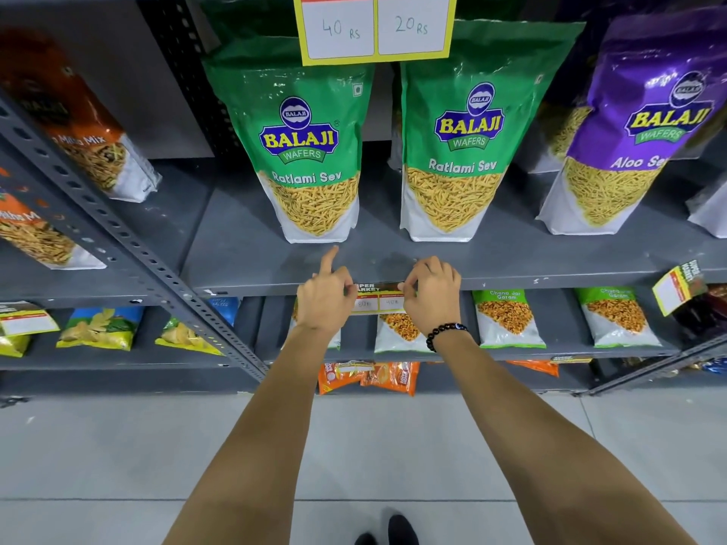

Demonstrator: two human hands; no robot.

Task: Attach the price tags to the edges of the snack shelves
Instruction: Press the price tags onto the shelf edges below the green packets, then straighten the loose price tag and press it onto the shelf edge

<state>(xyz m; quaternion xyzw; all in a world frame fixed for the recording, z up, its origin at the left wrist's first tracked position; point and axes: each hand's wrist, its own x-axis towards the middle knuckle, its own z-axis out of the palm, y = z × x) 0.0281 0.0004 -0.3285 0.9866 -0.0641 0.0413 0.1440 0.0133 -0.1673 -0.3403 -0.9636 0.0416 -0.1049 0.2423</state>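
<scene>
A small price tag (378, 297) with a dark header and two white price boxes lies against the front edge of the grey snack shelf (550, 281). My left hand (324, 298) pinches the tag's left end, index finger raised over the shelf. At the tag's right end, my right hand (430, 295) pinches it; a black bead bracelet is on that wrist. Both hands cover the tag's ends. Two green Ratlami Sev bags (310, 151) stand on the shelf just behind the tag.
A yellow-bordered price tag (375, 27) reading 40 and 20 hangs from the shelf above. Another tag (676, 287) hangs tilted on the shelf edge at right. A purple Aloo Sev bag (629, 123) stands right. A perforated upright (118, 234) runs left. Smaller snack packets fill lower shelves.
</scene>
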